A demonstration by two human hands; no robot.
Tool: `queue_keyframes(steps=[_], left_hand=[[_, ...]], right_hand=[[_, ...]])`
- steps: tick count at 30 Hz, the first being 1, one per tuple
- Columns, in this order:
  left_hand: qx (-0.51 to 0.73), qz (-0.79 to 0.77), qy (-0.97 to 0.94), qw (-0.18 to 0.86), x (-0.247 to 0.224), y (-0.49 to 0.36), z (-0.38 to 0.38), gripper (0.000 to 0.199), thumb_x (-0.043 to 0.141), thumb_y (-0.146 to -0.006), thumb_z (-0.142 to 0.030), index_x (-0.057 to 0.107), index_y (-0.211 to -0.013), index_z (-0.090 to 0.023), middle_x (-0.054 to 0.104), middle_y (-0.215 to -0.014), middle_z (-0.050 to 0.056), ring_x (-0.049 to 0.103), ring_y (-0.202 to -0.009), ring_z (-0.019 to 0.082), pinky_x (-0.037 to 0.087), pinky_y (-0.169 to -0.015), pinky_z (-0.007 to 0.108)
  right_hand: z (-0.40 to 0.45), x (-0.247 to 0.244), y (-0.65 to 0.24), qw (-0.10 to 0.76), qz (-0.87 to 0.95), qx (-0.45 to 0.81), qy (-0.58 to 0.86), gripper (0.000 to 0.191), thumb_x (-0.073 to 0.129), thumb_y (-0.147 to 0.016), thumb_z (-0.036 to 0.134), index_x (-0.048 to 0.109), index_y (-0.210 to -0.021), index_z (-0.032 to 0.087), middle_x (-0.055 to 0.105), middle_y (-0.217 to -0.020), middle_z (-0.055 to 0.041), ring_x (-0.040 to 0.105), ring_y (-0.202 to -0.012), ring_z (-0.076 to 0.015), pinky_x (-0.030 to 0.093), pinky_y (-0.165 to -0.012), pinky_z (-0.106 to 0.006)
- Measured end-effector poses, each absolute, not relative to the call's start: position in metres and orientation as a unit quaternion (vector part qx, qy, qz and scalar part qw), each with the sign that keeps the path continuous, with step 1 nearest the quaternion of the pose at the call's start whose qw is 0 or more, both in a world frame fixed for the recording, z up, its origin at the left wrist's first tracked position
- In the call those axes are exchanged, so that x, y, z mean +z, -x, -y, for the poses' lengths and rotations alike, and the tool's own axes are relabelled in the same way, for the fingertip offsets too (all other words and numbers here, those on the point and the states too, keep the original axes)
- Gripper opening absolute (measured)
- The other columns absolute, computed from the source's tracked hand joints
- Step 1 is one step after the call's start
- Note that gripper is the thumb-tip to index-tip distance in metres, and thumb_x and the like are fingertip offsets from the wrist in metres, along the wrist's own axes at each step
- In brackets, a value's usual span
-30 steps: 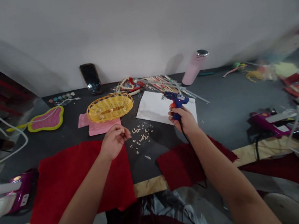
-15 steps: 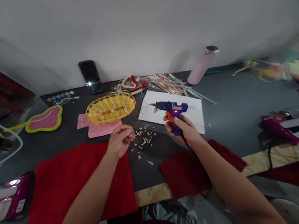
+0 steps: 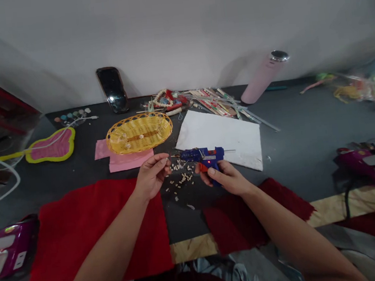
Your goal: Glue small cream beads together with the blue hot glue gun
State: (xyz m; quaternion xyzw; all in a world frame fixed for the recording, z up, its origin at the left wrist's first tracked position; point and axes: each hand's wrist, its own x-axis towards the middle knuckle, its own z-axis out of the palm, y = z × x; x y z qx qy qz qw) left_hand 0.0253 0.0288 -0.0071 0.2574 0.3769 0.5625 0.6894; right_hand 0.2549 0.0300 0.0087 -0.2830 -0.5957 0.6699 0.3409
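Observation:
My right hand (image 3: 223, 177) is wrapped round the handle of a blue glue gun (image 3: 194, 155) with an orange trigger and a small red light. A glue stick juts from its back end. The nozzle points left, close to the fingertips of my left hand (image 3: 154, 175). Thumb and forefinger of that hand are pinched together, and whatever they hold is too small to make out. Beneath the gun, small pale pieces (image 3: 182, 180) lie scattered on the dark table. A yellow woven basket (image 3: 139, 134) rests on pink cloth (image 3: 130, 161) beyond my left hand.
A white board (image 3: 220, 132) lies behind the gun. Red cloth (image 3: 106, 231) spreads at left, darker red cloth (image 3: 234, 223) at right. Along the wall are a phone (image 3: 113, 90), many sticks (image 3: 217, 103) and a pink bottle (image 3: 263, 77). Purple devices (image 3: 369, 165) stand towards both sides.
My right hand has brought the glue gun left and down, from over the white board to beside my left fingertips. My left hand stays pinched in nearly the same place.

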Motion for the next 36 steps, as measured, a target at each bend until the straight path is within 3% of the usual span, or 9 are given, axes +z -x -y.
queue_keyframes(steps=[10,36], left_hand=[[0.556,-0.391,-0.267,0.683,-0.008,-0.0263,-0.0279,0.023,0.074,-0.065,-0.016,0.066,-0.086,-0.017,0.068,-0.074,0.001,0.059,-0.058,0.006,0.048,-0.057,0.017],[0.561,-0.4,-0.293,0.663,-0.0117,-0.0276,-0.0281,0.018,0.073,-0.066,-0.016,0.065,-0.082,-0.016,0.066,-0.071,0.0,0.057,-0.057,0.006,0.045,-0.056,0.015]], right_hand=[[-0.0316,0.0068,-0.2566,0.333,0.615,0.658,0.281,0.034,0.046,-0.089,0.048,0.054,-0.096,0.015,0.051,-0.07,-0.0012,0.045,-0.059,-0.0109,0.036,-0.056,-0.026],[-0.0322,0.0066,-0.2558,0.331,0.643,0.634,0.274,0.033,0.043,-0.09,0.046,0.051,-0.094,0.014,0.049,-0.075,-0.0024,0.042,-0.059,-0.0099,0.033,-0.057,-0.026]])
